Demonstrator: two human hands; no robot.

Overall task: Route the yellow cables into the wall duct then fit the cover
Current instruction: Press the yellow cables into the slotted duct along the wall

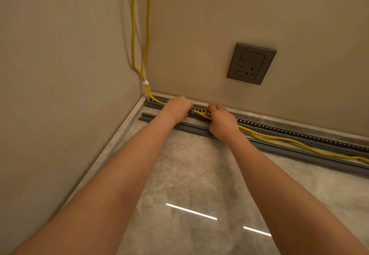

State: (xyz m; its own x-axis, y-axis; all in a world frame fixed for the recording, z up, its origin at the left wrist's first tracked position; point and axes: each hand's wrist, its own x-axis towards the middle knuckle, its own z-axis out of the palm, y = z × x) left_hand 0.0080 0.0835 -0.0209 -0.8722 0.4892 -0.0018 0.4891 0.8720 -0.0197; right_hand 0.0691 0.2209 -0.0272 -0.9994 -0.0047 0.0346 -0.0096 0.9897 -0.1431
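Yellow cables [279,137] come down the wall corner, held together by a white tie [146,83], and run right along the floor. A grey slotted duct [299,133] lies along the foot of the back wall. At the duct's left part the cables sit inside it. My left hand [177,108] is curled over the cables at the duct, fingertips hidden. Just to its right, my right hand [221,123] grips the cables above the duct. Further right the cables lie outside the duct, over the grey cover strip [319,157] on the floor.
A grey wall socket [251,64] sits on the back wall above the duct. The left wall meets the back wall at the corner. Glossy marble floor [189,174] stretches in front of the cover strip.
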